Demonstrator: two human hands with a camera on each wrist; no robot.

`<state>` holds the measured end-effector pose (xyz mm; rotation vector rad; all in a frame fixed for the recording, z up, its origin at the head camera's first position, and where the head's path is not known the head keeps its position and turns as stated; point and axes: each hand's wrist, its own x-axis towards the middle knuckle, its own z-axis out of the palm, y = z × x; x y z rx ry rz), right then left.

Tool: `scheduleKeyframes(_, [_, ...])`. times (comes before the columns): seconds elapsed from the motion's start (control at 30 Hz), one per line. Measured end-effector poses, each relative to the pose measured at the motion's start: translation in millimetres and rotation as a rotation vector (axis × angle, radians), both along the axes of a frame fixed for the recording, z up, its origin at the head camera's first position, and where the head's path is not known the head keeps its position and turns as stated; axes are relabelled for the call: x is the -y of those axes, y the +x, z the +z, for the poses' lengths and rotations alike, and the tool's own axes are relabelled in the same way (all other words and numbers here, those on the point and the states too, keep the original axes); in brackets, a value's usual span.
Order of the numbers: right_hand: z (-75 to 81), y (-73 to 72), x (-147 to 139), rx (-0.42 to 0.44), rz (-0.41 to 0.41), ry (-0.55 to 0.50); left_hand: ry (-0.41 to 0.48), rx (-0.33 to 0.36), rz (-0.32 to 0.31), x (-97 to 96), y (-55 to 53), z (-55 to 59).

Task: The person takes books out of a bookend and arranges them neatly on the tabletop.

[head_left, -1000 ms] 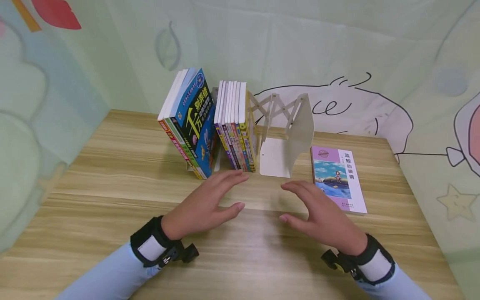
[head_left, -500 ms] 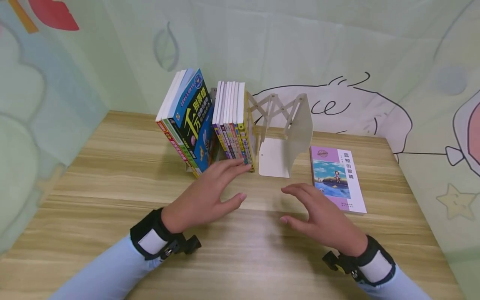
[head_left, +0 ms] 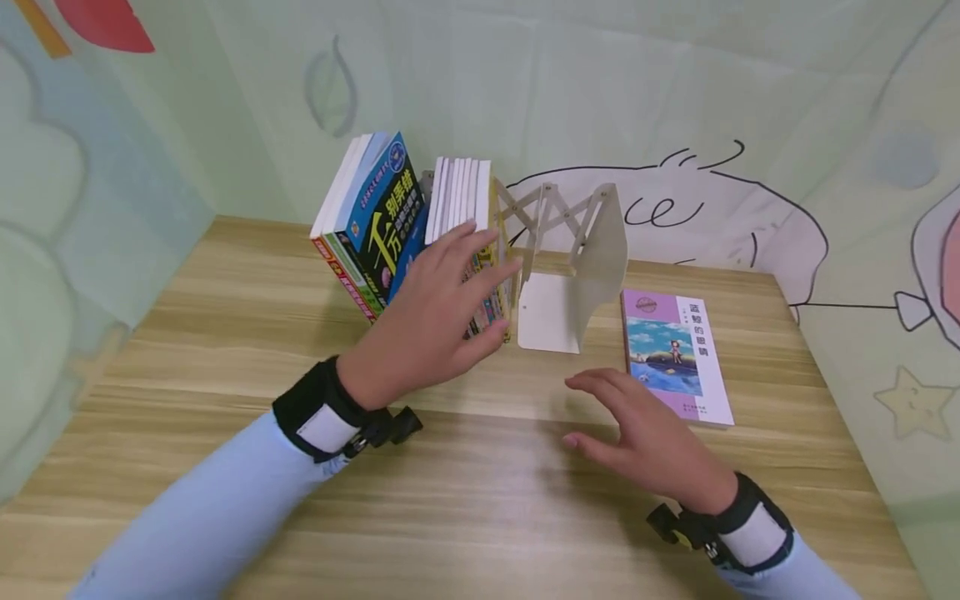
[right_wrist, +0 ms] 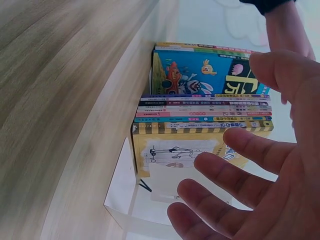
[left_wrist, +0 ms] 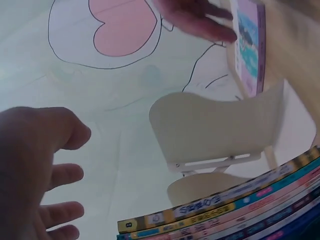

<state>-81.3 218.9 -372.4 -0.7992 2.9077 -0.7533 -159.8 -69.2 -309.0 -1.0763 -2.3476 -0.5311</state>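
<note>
My left hand (head_left: 435, 312) is raised in front of a row of thin books (head_left: 459, 196), partly covering their spines in the head view. Its fingers are spread and hold nothing; the left wrist view shows them apart from the spines. Left of that row, taller books with a blue-covered book (head_left: 384, 204) outermost lean to the left. An expanding metal bookend rack (head_left: 603, 258) holds the books, and its right section has none. My right hand (head_left: 648, 442) hovers over the table with loosely bent fingers, nearest to a purple-and-white book (head_left: 678, 358) lying flat.
The wooden table (head_left: 225, 467) meets a cartoon-printed wall cloth (head_left: 600, 83) behind the rack and at both sides. Black straps with small cameras are worn on both wrists.
My left hand has moved forward and up, from the table before the books to in front of the thin books' spines. The right hand has stayed nearly still.
</note>
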Motion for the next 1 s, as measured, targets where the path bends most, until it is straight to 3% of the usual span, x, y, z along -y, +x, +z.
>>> scheduleKeyframes(0.07, [0.2, -0.1, -0.1, 0.003, -0.002, -0.001, -0.034, -0.034, 0.058, -2.6, -6.9, 4.7])
scheduleKeyframes(0.17, [1.0, 0.3, 0.4, 0.018, -0.005, 0.002, -0.088, -0.030, 0.165, -4.7, -16.5, 7.9])
scheduleKeyframes(0.27, [1.6, 0.5, -0.1, 0.023, -0.005, 0.009, -0.132, 0.019, 0.266, -5.9, -24.5, 10.3])
scheduleKeyframes(0.37, [1.3, 0.5, -0.9, 0.028, -0.006, 0.009, -0.164, 0.064, 0.319, -7.5, -32.9, 11.3])
scheduleKeyframes(0.47, [-0.1, 0.8, -1.2, 0.032, -0.004, 0.011, -0.208, 0.089, 0.339, -8.3, -40.3, 8.4])
scheduleKeyframes(0.67, [-1.5, 1.0, -0.3, 0.022, -0.009, 0.010, -0.274, 0.065, 0.355, -6.4, -47.7, 0.9])
scheduleKeyframes(1.0, [1.1, 4.1, 1.2, 0.050, -0.017, 0.021, -0.216, 0.046, 0.360, -9.2, -42.8, -3.8])
